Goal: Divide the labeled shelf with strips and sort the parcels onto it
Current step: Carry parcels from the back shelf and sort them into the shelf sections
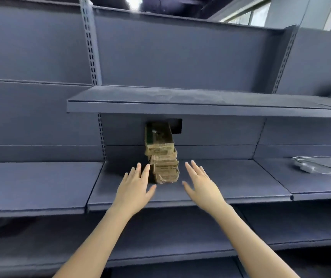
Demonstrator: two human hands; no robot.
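Both forearms reach up from the frame's bottom. Left hand [134, 183] and right hand [199, 182], each grip wide and holding nothing, flank the upright parcel stack [163, 157] at frame centre on the shelf [230, 177]; the left is nearer, almost touching.

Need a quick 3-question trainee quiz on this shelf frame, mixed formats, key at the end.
1. True or false: the left hand grips the stack of cardboard parcels.
2. Multiple choice: where does the white cable lie? A) on the shelf section to the right of the stack B) on top of the stack C) on the upper shelf
3. Fill in: the right hand is ____, fingers straight, apart from the stack.

Key: 1. false, both hands are open, the left close beside the stack and curled round nothing. 2. A. 3. open.
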